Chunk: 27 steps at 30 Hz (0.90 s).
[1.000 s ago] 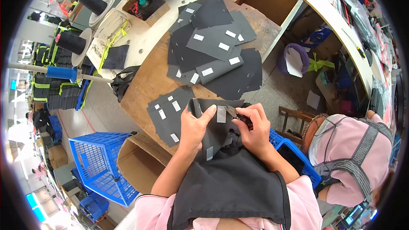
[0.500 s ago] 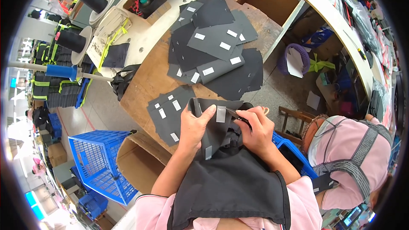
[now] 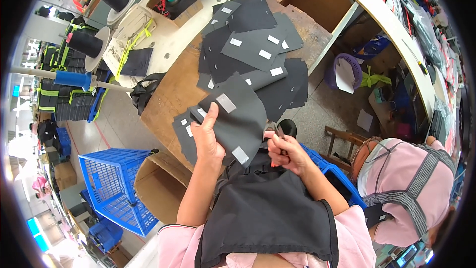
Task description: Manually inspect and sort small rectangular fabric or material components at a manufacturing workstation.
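Note:
My left hand point(image 3: 207, 141) is closed on a dark grey fabric piece point(image 3: 245, 124), thumb on top and the other fingers hidden beneath. The piece is spread out toward me and carries pale rectangular patches. At its right edge, my right hand point(image 3: 293, 155) grips a small pair of scissors point(image 3: 280, 130); their dark blades point up and away, and a bit of orange handle shows below the fingers. Under and left of the held piece lie similar patched pieces point(image 3: 182, 141). Farther off on the wooden board sits an overlapping pile of dark fabric pieces point(image 3: 253, 44).
Left of the board stand an open cardboard box point(image 3: 158, 188) and a blue plastic crate point(image 3: 111, 188). A blue bin point(image 3: 337, 178) is close by my right arm. Another person point(image 3: 406, 183) in pink sits at the right. Black thread cones point(image 3: 84, 44) stand far left.
The fabric piece has been turned and opened out flat, higher and farther from me. My right hand has drawn slightly down, and the scissors now point upward.

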Each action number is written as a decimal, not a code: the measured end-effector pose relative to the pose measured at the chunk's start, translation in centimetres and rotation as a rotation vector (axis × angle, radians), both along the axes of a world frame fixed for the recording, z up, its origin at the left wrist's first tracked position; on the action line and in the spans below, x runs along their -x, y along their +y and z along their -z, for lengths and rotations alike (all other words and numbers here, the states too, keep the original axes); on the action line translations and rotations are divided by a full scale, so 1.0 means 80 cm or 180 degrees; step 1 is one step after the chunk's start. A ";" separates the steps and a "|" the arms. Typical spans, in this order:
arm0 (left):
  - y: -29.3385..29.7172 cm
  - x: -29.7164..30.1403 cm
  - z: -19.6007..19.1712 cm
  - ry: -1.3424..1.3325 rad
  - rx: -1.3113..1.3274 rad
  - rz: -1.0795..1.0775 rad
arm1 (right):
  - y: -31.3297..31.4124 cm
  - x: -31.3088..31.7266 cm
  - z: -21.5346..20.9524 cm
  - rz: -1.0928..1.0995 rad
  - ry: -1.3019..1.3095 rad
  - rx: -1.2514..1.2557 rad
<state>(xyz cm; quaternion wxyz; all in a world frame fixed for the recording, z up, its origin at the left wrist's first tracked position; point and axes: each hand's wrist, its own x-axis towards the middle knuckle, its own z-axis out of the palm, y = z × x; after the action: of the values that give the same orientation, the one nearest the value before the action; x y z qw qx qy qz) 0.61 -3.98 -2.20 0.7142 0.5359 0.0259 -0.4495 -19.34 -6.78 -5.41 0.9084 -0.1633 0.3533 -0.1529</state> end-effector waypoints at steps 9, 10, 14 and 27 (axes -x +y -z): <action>0.021 -0.001 0.004 -0.1678 -0.0168 -0.0410 | -0.032 -0.031 -0.006 0.1126 0.0423 0.0622; 0.022 -0.004 -0.014 -0.1681 0.0366 -0.0240 | -0.039 -0.028 -0.007 0.1180 0.0324 0.0790; 0.017 0.014 -0.139 -0.1811 0.2012 0.1107 | -0.043 -0.034 0.011 0.1211 0.0709 0.0974; -0.015 0.080 -0.252 0.1227 0.4827 0.2929 | -0.039 -0.015 0.014 0.1065 0.0779 0.1177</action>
<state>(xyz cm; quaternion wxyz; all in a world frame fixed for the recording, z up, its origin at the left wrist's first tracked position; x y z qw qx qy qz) -5.76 -5.20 17.97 0.6086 -0.2052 -0.3745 -0.6688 -18.16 -9.89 -6.55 0.7758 -0.2830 0.4486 -0.3418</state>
